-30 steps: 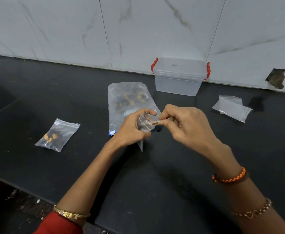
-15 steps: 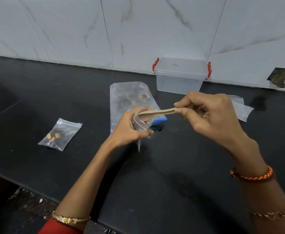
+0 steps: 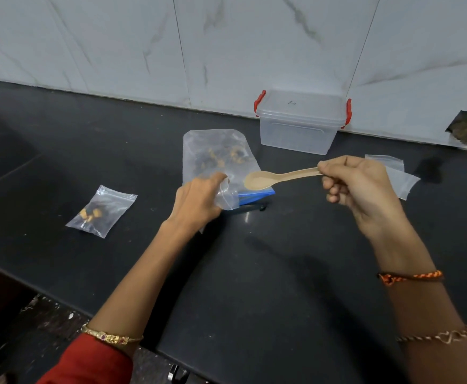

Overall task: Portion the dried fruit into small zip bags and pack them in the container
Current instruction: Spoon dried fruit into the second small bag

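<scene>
You hold a tan spoon (image 3: 278,176) above a black counter (image 3: 282,273), near a clear container (image 3: 298,134) with red latches (image 3: 259,102), under grey-veined white tiles (image 3: 116,45).

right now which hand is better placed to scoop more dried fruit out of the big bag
Right. The right hand already holds the spoon, its empty bowl over the big bag. The left hand is busy gripping the small zip bag.
</scene>
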`<action>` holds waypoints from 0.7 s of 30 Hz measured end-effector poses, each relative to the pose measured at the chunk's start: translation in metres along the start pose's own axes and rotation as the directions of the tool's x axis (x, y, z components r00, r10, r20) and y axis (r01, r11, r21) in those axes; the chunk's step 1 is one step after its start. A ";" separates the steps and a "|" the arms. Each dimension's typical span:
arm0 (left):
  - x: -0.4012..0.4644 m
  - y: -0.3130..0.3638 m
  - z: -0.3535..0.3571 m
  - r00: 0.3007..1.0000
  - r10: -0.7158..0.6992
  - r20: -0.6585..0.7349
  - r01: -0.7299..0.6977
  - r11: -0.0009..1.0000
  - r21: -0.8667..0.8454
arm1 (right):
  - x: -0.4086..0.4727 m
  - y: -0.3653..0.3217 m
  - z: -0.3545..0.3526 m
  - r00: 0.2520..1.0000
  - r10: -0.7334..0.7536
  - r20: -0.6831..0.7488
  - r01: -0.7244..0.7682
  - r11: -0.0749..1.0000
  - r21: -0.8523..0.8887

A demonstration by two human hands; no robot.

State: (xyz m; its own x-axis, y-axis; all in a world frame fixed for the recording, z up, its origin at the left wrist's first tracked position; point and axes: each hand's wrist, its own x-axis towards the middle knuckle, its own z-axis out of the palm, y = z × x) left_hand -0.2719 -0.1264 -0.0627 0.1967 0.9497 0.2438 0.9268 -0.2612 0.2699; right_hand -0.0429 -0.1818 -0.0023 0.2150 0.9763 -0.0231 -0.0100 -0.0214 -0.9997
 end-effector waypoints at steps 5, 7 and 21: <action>0.004 -0.001 0.005 0.988 -0.094 -0.125 0.074 0.985 -0.157 | 0.003 0.009 0.008 0.997 -0.028 0.066 0.036 0.992 -0.125; 0.005 -0.002 0.004 0.976 -0.163 -0.143 0.117 0.951 -0.285 | 0.003 0.018 0.017 0.997 -0.048 0.055 0.055 0.990 -0.132; 0.019 -0.015 -0.003 0.939 -0.343 -0.036 0.200 0.626 -0.754 | 0.018 0.025 0.016 0.998 -0.053 -0.037 0.045 0.982 -0.184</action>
State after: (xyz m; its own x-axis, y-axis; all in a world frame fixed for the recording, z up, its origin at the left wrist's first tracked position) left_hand -0.2833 -0.1044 -0.0592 -0.1445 0.9748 0.1700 0.3786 -0.1042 0.9197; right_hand -0.0546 -0.1611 -0.0273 0.2514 0.9674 0.0298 0.1800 -0.0165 -0.9835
